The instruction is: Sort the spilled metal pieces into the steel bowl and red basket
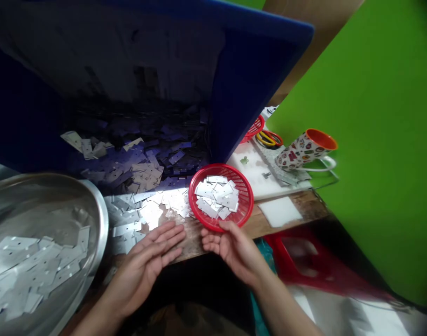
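A round red plastic basket (246, 212) holds a heap of flat metal plates (217, 195) with small holes. My right hand (234, 252) grips its near rim, thumb on top and fingers curled underneath. To the left, my left hand (153, 252) is open and holds nothing, its fingers stretched out over the front edge of the wooden table (190, 240). Beyond it, loose metal plates (148, 205) lie spread on the tabletop and run back into a large dark blue bin (230, 88) lying on its side.
A wide metal bowl (101, 214) with more plates stands at the left. Right of the basket are a white foam square (280, 211), a patterned cup (297, 156), scissors (267, 138) and another red basket (257, 126). A red plastic stool (304, 261) stands below.
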{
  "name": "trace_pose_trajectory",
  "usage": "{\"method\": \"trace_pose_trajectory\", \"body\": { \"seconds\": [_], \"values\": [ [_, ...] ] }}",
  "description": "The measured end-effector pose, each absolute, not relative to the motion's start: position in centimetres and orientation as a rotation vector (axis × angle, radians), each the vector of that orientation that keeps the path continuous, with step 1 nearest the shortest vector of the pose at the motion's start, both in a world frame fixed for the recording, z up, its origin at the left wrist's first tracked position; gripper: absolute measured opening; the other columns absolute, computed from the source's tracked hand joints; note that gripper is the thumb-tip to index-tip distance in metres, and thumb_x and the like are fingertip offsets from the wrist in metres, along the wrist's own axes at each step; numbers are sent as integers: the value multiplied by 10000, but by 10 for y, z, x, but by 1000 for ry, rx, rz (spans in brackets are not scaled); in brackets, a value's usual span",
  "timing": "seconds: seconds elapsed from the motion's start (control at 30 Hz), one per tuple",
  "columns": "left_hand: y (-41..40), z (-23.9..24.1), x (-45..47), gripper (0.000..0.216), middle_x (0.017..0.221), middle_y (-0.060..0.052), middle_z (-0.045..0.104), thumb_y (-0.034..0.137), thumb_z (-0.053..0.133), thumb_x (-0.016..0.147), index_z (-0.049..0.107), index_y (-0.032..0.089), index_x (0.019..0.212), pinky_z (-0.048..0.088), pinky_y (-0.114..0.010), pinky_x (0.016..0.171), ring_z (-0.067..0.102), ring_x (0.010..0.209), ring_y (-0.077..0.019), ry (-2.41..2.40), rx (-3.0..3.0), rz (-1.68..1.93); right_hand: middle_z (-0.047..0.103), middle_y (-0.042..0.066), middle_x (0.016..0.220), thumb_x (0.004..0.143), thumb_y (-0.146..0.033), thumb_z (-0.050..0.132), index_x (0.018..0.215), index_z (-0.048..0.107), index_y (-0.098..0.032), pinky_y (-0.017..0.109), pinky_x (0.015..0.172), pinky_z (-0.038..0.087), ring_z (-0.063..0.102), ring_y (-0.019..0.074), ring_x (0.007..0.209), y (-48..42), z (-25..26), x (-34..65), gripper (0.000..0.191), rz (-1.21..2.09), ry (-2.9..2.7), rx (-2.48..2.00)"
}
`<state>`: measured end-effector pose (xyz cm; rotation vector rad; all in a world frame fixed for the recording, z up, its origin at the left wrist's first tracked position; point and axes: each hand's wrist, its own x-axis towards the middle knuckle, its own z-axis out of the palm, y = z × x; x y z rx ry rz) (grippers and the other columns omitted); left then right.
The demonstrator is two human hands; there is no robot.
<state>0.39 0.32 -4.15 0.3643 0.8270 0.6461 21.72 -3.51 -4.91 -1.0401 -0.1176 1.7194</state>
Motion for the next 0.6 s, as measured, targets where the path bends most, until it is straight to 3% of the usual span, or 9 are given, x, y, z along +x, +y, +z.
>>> {"method": "trace_pose_trajectory", "body": {
  "seconds": [0.17,0.37,0.5,0.6],
  "values": [
    [2,-43,6,424,1406,-112,513,282,533,891,526,205,1308,405,-465,1061,445,1306,-313,803,459,643,701,130,788,852,-374,504,839,693,-48,257,627,494,646,149,616,-54,-44,208,377,1837,-324,-1072],
    [-9,-48,-2,689,1437,2,485,349,671,800,364,351,1417,403,-283,1055,385,1350,-234,1078,738,878,676,87,605,759,-399,494,705,662,-78,185,452,433,594,112,446,-63,-48,195,366,2067,-489,-1207],
    [-8,-42,-18,764,1357,-16,570,361,730,743,375,318,1417,490,-280,964,501,1256,-260,1205,787,757,624,23,511,732,-309,473,647,617,-119,166,416,423,527,81,370,-62,-48,188,253,2128,-666,-1254],
    [-8,-38,-30,860,1268,-47,639,370,792,663,390,270,1417,538,-302,898,568,1179,-294,1286,728,669,586,-11,501,800,-333,489,640,602,-135,151,422,408,491,56,362,-62,-40,195,279,2149,-814,-1274]
  ]
}}
